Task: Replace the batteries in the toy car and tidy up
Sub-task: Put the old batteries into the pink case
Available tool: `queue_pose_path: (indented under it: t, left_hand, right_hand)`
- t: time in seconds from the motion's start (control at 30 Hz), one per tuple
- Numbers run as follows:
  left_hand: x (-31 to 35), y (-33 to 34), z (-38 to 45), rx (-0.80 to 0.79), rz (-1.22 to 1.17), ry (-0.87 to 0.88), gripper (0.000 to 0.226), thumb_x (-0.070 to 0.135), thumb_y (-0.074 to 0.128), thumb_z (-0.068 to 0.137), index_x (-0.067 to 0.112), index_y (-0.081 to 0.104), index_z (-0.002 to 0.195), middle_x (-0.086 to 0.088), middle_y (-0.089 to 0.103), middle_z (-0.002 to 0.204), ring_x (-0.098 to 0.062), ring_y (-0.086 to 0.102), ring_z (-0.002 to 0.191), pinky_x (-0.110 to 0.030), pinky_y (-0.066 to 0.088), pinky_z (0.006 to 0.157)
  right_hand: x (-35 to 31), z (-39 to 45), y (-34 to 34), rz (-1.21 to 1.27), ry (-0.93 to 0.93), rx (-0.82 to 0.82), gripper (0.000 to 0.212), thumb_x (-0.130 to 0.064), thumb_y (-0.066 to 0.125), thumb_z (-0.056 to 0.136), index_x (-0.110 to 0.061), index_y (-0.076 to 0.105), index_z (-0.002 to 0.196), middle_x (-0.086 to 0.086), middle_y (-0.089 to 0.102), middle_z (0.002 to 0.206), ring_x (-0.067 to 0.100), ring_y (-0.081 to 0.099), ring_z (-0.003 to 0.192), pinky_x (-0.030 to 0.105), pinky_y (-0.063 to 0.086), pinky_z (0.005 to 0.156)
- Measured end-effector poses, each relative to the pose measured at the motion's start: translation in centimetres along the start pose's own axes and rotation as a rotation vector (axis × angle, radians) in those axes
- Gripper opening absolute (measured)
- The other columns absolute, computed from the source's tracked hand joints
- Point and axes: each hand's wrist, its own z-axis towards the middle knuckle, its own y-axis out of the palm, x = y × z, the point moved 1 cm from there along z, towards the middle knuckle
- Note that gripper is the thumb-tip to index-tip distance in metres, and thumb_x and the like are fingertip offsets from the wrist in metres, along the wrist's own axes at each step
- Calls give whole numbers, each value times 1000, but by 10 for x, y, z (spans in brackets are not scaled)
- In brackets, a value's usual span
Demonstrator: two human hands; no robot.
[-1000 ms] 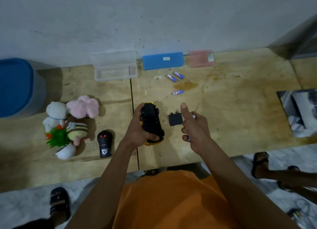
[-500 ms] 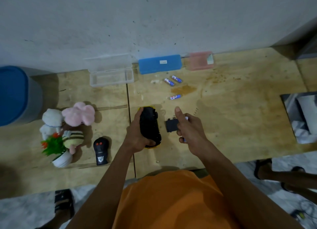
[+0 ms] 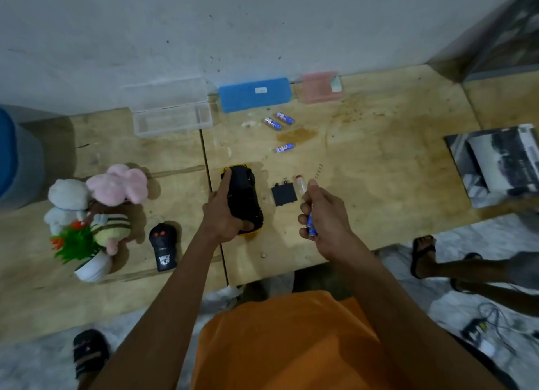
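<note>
The yellow toy car (image 3: 243,197) lies upside down on the wooden table (image 3: 379,162), black underside up. My left hand (image 3: 224,214) grips it from the left, thumb under its near end. To its right lies the black battery cover (image 3: 283,195). My right hand (image 3: 323,214) holds blue batteries (image 3: 311,227) in its curled fingers; a white-and-red piece (image 3: 300,183) sticks out above the fingers. Three loose blue batteries (image 3: 274,124) (image 3: 285,118) (image 3: 282,148) lie farther back.
A clear open box (image 3: 172,118), a blue case (image 3: 254,94) and a pink case (image 3: 318,87) line the wall. Plush toys (image 3: 113,185), a small potted plant (image 3: 78,246) and a black remote (image 3: 162,251) sit left. A blue bin (image 3: 11,159) stands far left. Another person's sandalled feet (image 3: 423,255) are at right.
My right hand has drawn back from the battery cover toward me, and its raised finger has lowered. The left hand keeps hold of the car.
</note>
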Motion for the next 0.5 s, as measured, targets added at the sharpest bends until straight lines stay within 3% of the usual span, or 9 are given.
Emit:
queue_pose_path:
  t: [0.1,0.17,0.33,0.5]
  left_hand:
    - [-8,1,-5,25,10,35,151,51,88,31,61,-5,149,-3,35,152,-32,42,135,-59,42,108]
    - [3,-2,-16,90,-3,23,148,47,93,40,52,-2,154,-6,31,154,-35,41,137,-60,43,107]
    - [54,2,-20,458,70,77,107,35,88,74,25,22,158,-15,32,156,-36,28,142,-54,28,115]
    - [125,27,21,560,89,230,78,26,82,82,15,43,149,-12,49,144,-32,42,134,-36,37,105]
  right_hand:
    - [-1,2,-15,13,-44,57,30,-40,52,102,-16,64,88,-2,43,58,12,41,48,24,33,45]
    - [-9,12,-24,0,-81,80,28,-37,53,102,-15,67,91,-1,40,57,13,37,48,24,31,45]
    - [-49,55,-51,1,-141,81,19,-30,64,98,-12,67,96,-3,30,54,14,24,47,21,24,43]
    - [-101,108,-72,-88,-183,70,9,-25,70,93,-17,70,89,0,37,54,15,28,43,23,27,44]
